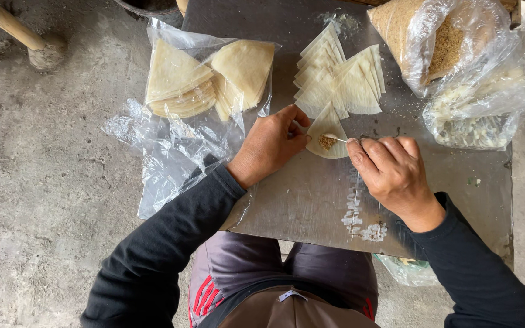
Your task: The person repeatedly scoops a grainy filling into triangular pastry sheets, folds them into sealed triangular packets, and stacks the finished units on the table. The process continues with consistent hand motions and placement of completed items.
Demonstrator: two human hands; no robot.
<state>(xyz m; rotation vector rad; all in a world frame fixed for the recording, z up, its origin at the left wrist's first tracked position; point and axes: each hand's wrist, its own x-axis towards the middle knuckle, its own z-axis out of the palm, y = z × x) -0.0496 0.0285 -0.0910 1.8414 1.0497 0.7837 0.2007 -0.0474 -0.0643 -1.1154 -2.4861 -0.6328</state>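
Item: triangular pastry wrapper (pixel 330 130), lying flat on the metal table (pixel 311 194), just below a fanned stack of wrappers (pixel 341 79). Left hand (pixel 270 146) is pinning its left edge, fingers pressed together on the dough. Right hand (pixel 390 173) is holding a small spoon (pixel 335 138), fingers clamped on its handle, depositing crumbly filling (pixel 326 143). Advice: keep the mound central (edges clean, probably sealing better). Bagged wrappers (pixel 208 79) lying at left.

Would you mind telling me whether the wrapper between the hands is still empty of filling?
No, the triangular wrapper between the left hand and right hand already carries a small brownish heap of filling at its middle.
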